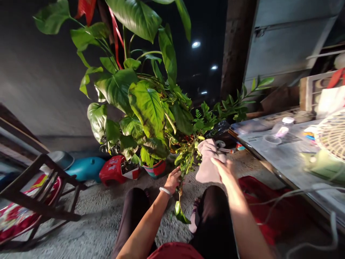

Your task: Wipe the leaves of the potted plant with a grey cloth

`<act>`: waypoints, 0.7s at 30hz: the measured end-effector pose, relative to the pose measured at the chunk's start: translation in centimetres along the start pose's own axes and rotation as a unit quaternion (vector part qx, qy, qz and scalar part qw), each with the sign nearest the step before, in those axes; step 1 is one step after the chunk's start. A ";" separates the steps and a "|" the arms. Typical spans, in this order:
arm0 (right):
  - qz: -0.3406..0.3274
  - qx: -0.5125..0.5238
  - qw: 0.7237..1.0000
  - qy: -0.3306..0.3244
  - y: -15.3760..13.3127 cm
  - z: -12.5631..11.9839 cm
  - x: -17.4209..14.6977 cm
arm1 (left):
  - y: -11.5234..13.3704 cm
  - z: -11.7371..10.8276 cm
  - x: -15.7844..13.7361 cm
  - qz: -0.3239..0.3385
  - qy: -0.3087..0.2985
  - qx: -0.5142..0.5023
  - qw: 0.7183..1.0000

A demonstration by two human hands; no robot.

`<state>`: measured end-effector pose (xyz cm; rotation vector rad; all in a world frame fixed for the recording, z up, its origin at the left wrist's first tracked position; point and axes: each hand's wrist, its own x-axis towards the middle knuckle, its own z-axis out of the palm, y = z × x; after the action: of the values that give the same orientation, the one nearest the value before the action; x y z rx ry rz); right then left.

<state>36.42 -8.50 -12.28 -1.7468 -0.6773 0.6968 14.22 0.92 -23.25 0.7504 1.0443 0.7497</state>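
Note:
A pale pink cloth (208,163) hangs from my right hand (223,171), whose fingers are closed on its right side. The cloth lies against the edge of a bushy small-leaved plant (188,158). My left hand (173,180), with a white bangle at the wrist, reaches to the lower stems of this plant. Its fingers are stretched out beside the stems; whether they touch them is hard to see. Below that hand dangles a trailing stem with green leaves (182,214). A tall plant with big glossy leaves (147,108) rises behind and to the left.
On the right stands a table (258,144) bearing a clear bottle (284,126) and a woven basket (332,133). A wooden chair (40,194) is at the left. Red (115,169) and teal containers (87,168) line the wall. Red fabric (261,205) lies under the table.

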 end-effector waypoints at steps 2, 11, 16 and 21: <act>-0.024 -0.012 0.999 -0.047 -0.6 3.3 -0.2 | 0.2 -0.1 -0.4 -0.004 -0.006 -0.024 1.000; -0.047 0.042 0.980 -0.191 -0.3 -2.0 -7.8 | 1.0 -2.1 -0.9 -0.025 -0.044 -0.126 0.991; -0.085 0.029 0.993 -0.072 -0.9 0.3 -5.7 | 1.6 -1.7 -2.0 -0.047 -0.070 -0.129 0.988; -0.059 0.025 0.969 -0.238 3.1 1.7 -10.9 | 1.4 -2.9 -2.1 -0.036 -0.060 -0.154 0.986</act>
<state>28.22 -16.26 -14.31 -1.4845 -1.0711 1.0544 10.67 0.45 -22.07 0.4837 0.8179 0.7721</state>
